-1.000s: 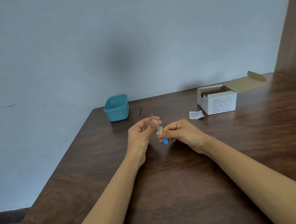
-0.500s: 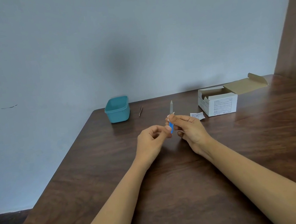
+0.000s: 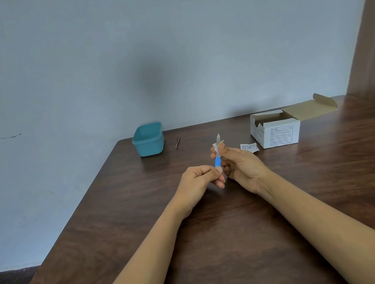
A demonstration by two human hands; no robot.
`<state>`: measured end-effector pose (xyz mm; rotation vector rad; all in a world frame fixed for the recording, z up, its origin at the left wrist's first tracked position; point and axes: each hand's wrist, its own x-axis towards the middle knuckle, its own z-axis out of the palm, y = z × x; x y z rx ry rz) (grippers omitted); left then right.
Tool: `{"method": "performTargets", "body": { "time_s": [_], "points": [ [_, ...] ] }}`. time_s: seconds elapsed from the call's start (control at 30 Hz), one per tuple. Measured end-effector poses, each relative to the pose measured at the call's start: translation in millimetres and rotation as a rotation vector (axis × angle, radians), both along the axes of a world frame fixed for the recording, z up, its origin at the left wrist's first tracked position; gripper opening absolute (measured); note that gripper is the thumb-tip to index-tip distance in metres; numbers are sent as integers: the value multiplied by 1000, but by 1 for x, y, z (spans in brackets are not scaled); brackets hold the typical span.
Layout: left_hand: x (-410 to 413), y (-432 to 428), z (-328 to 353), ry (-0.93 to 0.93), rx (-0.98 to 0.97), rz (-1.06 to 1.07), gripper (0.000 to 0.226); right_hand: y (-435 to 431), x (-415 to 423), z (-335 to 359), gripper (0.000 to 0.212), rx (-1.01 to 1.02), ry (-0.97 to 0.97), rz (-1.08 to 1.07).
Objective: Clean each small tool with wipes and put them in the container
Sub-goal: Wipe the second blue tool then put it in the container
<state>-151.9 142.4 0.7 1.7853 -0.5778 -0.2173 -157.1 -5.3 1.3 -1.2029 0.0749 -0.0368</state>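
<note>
Above the counter (image 3: 144,221), left hand (image 3: 199,179) pinching blue-handled tool (image 3: 217,160), right hand (image 3: 240,160) clamping wipe (image 3: 215,148) around its blade, teal container (image 3: 148,140) behind.

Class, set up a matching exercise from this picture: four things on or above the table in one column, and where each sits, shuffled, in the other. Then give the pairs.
1. teal container
2. tweezers
3. blue-handled tool
4. torn wipe packet

A. held in both hands
B. far left corner of the table
C. flat beside the open box
D. just right of the container

Pairs: 1-B, 2-D, 3-A, 4-C
</note>
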Motion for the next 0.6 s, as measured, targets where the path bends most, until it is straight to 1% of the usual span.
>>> {"method": "performTargets", "body": {
  "time_s": [0.1,0.2,0.4,0.6],
  "points": [
    [-1,1,3,44,-34,-1,32,-2,1,0,40,-54,7,106],
    [-2,2,5,71,10,-50,35,-3,0,0,37,-46,12,118],
    [-1,3,6,89,60,-79,36,-1,1,-1,33,17,20,22],
    [-1,2,5,69,103,-98,35,0,0,2,19,159,20,-117]
  ]
}}
